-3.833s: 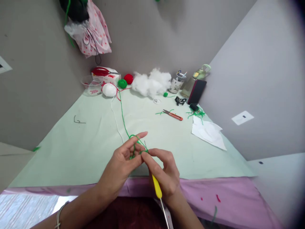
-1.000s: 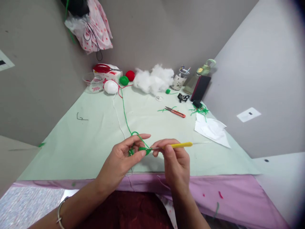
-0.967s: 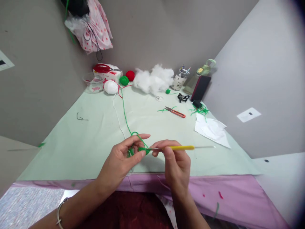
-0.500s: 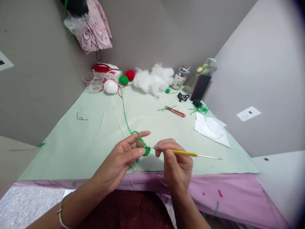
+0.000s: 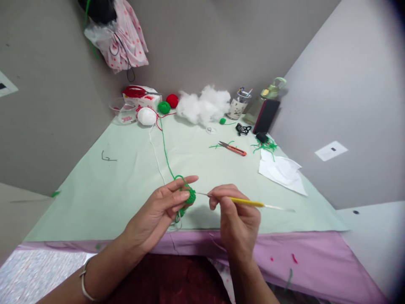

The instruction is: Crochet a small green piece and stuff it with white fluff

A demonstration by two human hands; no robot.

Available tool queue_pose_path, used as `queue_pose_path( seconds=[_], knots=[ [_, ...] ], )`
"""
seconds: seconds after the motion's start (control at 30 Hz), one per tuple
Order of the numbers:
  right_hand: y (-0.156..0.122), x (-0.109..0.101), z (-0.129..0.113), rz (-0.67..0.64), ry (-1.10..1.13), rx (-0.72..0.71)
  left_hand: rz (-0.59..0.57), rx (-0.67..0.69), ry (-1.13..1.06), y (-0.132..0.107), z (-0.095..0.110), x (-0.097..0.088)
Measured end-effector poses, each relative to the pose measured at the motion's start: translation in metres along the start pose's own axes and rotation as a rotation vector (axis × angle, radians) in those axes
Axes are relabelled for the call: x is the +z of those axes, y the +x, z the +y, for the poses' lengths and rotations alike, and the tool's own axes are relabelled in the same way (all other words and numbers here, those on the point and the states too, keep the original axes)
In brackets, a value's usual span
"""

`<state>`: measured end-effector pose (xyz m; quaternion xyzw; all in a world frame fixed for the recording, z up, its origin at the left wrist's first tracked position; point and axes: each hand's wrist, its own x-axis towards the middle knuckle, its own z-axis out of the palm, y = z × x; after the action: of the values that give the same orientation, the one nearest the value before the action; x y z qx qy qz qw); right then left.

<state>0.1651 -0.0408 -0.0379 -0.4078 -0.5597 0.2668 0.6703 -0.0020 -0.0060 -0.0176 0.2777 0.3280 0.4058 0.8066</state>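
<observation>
My left hand pinches a small green crocheted piece between thumb and fingers, with the index finger stretched out and green yarn looped over it. That strand runs back across the table to a green yarn ball. My right hand is closed on a crochet hook with a yellow handle; its metal tip points left into the green piece, and the back end sticks out to the right. Both hands hover over the near edge of the pale green table.
At the back stand a white yarn ball, a red yarn ball, white stuffing, a box with red scissors, a cup of pens, a bottle and a dark phone. Orange snips and white paper lie right.
The hook swung from pointing up out of my right fist to lying level with its tip in the green piece. The left hand turned the piece slightly; the yarn loop stayed on the index finger.
</observation>
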Motion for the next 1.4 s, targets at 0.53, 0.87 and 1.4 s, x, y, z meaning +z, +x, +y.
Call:
queue_pose_path(
  seconds=[0.53, 0.87, 1.4],
  knots=[
    [0.008, 0.002, 0.005, -0.005, 0.369, 0.294, 0.048, 0.229, 0.431, -0.008, -0.004, -0.002],
    [0.000, -0.006, -0.004, -0.129, 0.040, 0.027, 0.127, 0.353, 0.664, -0.010, -0.004, 0.001],
    [-0.014, -0.008, -0.004, -0.232, -0.565, -0.467, 0.167, 0.572, 0.744, -0.013, -0.005, 0.009]
  ],
)
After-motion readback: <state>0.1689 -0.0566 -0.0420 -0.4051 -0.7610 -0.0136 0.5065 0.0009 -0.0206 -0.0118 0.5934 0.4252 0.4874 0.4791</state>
